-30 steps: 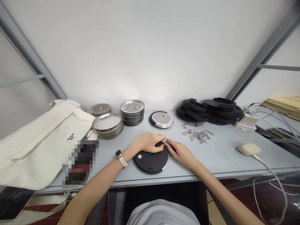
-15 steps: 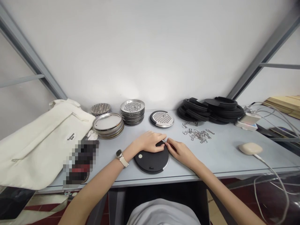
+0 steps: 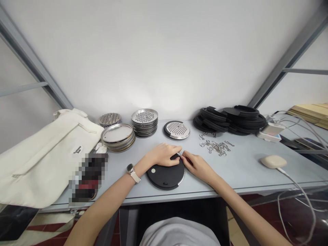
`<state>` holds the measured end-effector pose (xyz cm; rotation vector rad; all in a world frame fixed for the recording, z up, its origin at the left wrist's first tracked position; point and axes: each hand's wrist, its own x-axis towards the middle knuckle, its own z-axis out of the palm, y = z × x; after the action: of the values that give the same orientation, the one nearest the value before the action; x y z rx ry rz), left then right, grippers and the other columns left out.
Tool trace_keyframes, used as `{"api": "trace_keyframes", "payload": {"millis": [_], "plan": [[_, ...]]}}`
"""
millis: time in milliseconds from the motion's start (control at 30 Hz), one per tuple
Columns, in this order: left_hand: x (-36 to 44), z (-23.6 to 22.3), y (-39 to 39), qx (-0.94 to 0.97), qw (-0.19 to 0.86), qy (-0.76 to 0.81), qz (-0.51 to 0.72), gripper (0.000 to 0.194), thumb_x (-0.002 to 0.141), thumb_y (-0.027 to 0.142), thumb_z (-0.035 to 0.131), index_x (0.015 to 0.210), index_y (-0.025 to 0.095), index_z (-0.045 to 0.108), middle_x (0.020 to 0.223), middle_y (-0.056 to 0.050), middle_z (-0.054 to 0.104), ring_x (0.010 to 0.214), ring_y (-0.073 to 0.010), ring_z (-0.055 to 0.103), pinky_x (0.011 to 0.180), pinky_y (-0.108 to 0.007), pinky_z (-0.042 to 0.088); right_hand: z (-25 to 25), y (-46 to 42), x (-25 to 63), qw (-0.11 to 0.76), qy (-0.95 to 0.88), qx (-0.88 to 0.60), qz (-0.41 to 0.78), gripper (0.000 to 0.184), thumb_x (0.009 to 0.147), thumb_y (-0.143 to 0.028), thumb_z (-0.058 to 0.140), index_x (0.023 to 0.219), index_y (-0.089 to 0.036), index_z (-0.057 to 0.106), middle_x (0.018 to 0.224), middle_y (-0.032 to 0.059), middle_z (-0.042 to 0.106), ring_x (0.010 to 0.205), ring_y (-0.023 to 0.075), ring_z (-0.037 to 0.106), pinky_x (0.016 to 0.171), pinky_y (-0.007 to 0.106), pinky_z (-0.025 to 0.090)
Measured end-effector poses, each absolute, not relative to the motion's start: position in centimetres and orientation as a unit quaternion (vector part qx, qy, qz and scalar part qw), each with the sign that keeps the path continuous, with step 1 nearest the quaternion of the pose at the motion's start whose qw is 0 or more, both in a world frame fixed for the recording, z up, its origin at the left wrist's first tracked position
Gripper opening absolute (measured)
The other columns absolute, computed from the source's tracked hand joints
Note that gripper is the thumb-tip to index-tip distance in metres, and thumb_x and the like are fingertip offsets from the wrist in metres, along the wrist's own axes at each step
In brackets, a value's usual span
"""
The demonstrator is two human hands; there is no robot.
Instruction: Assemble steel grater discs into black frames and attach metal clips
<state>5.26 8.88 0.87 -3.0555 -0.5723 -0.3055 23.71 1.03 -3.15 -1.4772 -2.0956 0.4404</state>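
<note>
Left of the black disc (image 3: 166, 177) on the table (image 3: 246, 171) sprawls the cream bag (image 3: 48, 157); beyond it, to the right, sit black rings (image 3: 243, 119), to the left, grater plates (image 3: 145, 118). Nearer its right, metal clips (image 3: 217, 147) lie scattered. The left hand (image 3: 165, 155) spreads partly open over its far edge; the right hand (image 3: 192, 162) pinches something slim there.

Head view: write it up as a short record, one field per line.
Left hand: over black disc
Right hand: fingertips at disc's far edge, beside small metal piece
Left wrist: watch
Stacks: metal plates, grater discs
Single: perforated disc
Pile: black rings
Loose: wire clips, before black rings
Far left: cream bag
</note>
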Motion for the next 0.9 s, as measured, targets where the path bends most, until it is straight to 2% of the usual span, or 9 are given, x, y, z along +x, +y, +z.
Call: {"api": "trace_keyframes", "payload": {"millis": [367, 900], "plan": [[5.26, 0.91, 8.93, -0.978, 0.008, -0.188, -0.09, 0.013, 0.085, 0.032, 0.048, 0.089, 0.02, 0.046, 0.08, -0.002, 0.064, 0.066, -0.0193, 0.06, 0.052, -0.029, 0.032, -3.24, 1.11, 23.79, 0.261, -0.779, -0.546, 0.163, 0.023, 0.096, -0.033, 0.032, 0.078, -0.023, 0.042, 0.062, -0.0018, 0.053, 0.054, 0.015, 0.052, 0.054, 0.024, 0.033], [5.27, 0.98, 8.9, -0.978, 0.0, -0.186, -0.093, 0.011, 0.085, 0.031, 0.049, 0.087, 0.02, 0.049, 0.081, -0.003, 0.064, 0.068, -0.0182, 0.059, 0.054, -0.028, 0.033, -3.23, 1.11, 23.68, 0.237, -0.794, -0.544, 0.133, 0.028, 0.099, -0.033, 0.027, 0.087, -0.022, 0.051, 0.072, 0.0023, 0.062, 0.062, 0.0168, 0.058, 0.06, 0.026, 0.038]]}}
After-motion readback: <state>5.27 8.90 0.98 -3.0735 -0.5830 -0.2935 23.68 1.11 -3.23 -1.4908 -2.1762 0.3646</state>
